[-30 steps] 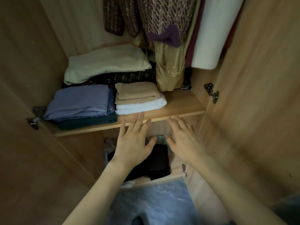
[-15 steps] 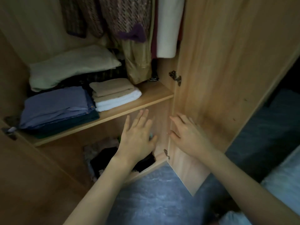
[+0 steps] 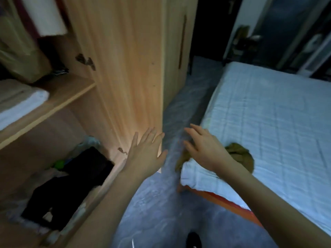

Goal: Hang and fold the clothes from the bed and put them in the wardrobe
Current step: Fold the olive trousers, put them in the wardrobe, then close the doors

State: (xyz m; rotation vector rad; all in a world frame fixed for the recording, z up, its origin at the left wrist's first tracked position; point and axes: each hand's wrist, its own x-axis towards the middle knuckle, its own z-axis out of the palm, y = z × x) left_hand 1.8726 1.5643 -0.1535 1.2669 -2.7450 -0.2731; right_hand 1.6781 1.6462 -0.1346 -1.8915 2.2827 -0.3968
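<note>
Your bed (image 3: 268, 111) fills the right side of the view, covered in a pale blue quilted sheet, with an orange frame edge showing under its near corner. The wardrobe (image 3: 125, 59) takes up the left, its open door (image 3: 129, 77) standing edge-on between the shelves and the grey floor (image 3: 157, 203). On the wardrobe shelf (image 3: 59, 97), at the left edge, sits a folded white and beige stack (image 3: 19, 102); hanging clothes (image 3: 26, 29) blur above it. Below the shelf, dark garments (image 3: 71, 185) lie heaped in the bottom compartment, with a small green thing among them, too blurred to name.

The one piece left on the bed is an olive-green garment (image 3: 240, 154), crumpled at the near left corner of the mattress and spilling a little over its edge.

Your right hand (image 3: 204, 149) hovers just over that corner, fingers spread wide and empty, partly hiding the garment; whether it touches the cloth cannot be told. Your left hand (image 3: 146, 153) is flat and open in front of the lower edge of the door, fingers loosely apart, holding nothing.
</note>
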